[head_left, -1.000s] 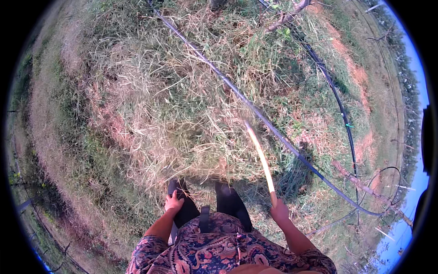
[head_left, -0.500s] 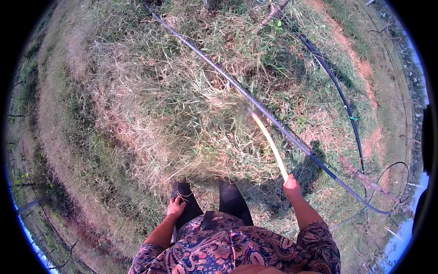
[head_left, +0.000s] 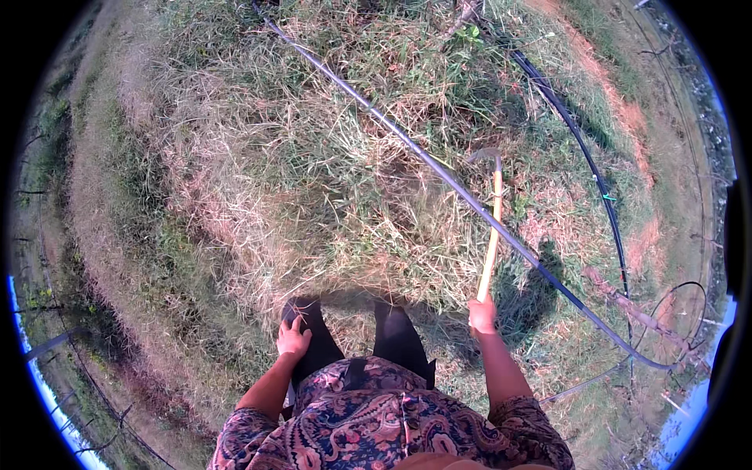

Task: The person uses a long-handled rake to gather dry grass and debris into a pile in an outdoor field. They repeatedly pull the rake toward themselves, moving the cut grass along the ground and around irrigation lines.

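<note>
My right hand [head_left: 482, 315] is closed round the lower end of a long-handled sickle [head_left: 490, 254]. Its pale wooden handle crosses over a grey pipe [head_left: 415, 147], and the hooked metal blade, curving left, is on the pipe's far side just above the grass. My left hand [head_left: 294, 340] rests on my left leg by the knee, fingers spread, holding nothing. Cut-looking dry and green grass [head_left: 337, 227] lies thick in front of my feet.
The pipe runs slantwise from far left to near right. A black hose [head_left: 583, 145] with a green tie curves along the right, where a thin loop [head_left: 699, 294] stands beside a branch [head_left: 642, 317]. A woody stem [head_left: 467, 14] rises at the far side.
The sickle has swung to the right and more upright; its blade, blurred before, now shows beyond the pipe. My right hand has shifted slightly left, and my left hand stays at my leg.
</note>
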`<state>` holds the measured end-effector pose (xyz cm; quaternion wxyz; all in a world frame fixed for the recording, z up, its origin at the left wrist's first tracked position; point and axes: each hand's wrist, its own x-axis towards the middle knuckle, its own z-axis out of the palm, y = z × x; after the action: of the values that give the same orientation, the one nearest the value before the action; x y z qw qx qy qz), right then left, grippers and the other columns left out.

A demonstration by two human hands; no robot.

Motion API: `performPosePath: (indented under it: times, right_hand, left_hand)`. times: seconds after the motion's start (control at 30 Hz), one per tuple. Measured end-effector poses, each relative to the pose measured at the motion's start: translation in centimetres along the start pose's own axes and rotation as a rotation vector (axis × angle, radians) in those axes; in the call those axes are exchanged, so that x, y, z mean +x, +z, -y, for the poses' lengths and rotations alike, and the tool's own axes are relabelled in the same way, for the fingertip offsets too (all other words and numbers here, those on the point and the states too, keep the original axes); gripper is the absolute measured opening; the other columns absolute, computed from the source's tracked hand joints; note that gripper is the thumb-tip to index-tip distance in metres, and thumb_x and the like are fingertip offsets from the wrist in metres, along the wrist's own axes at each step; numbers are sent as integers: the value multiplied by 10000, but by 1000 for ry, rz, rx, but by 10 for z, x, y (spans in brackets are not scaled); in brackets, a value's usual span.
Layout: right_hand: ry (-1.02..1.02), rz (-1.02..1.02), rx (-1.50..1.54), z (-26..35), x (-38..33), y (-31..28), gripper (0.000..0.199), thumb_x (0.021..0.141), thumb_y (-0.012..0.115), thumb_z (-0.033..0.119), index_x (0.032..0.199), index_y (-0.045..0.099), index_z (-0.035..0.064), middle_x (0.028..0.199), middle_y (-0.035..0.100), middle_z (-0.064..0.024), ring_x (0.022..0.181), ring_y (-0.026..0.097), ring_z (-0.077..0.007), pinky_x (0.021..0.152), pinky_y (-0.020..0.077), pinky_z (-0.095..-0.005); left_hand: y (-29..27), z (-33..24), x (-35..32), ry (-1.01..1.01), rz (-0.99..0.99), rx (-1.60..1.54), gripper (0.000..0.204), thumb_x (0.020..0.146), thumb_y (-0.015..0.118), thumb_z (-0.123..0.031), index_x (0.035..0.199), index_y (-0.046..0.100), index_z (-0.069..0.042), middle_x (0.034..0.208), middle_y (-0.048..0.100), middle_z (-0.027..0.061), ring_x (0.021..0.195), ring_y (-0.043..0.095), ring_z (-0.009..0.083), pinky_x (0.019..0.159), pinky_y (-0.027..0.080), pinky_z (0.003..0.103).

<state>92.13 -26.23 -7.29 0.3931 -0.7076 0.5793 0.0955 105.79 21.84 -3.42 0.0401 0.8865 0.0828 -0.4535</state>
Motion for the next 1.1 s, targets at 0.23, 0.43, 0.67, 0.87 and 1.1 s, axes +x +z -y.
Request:
performPosePath:
  times: [0.23,0.43,0.67,0.87,1.1]
  right_hand:
    - [318,752,513,209,-89,208,123,772,562,105,745,451,60,547,469,-43,399,483,-173,340,410,-340]
    - [-403,1277,-568,159,-285,239,310,725,553,155,982,605,-9,880,649,-233,797,654,-345,705,517,-429]
    - [-577,826,-682,223,-184,178,345,758,611,181,1050,522,21,781,630,-227,735,637,-390,667,516,-460]
    - [-537,220,-268,335,-35,205,267,746,605,106,966,547,-34,834,640,-247,815,651,-363,741,521,-440]
    - [-523,143,-717,405,59,256,337,801,600,172,1081,573,-13,976,641,-245,933,641,-348,806,509,-436]
  left_hand:
    - [26,58,-22,-84,77,-97,636,793,590,-432,1376,379,-288,1475,253,156,1338,285,365,1066,310,459]
    - [34,81,-16,-128,153,-164,625,796,587,-469,1358,410,-259,1472,256,160,1312,324,378,1056,329,451]
    - [43,98,-27,-168,99,-272,614,802,570,-433,1373,389,-297,1469,253,146,1326,301,355,1062,301,477]
    - [53,108,-35,-167,110,-262,624,785,568,-417,1373,390,-305,1466,256,158,1328,299,356,1065,282,478]
    - [58,103,-27,-121,82,-213,609,780,599,-389,1353,409,-305,1444,274,165,1325,295,358,1060,288,477]
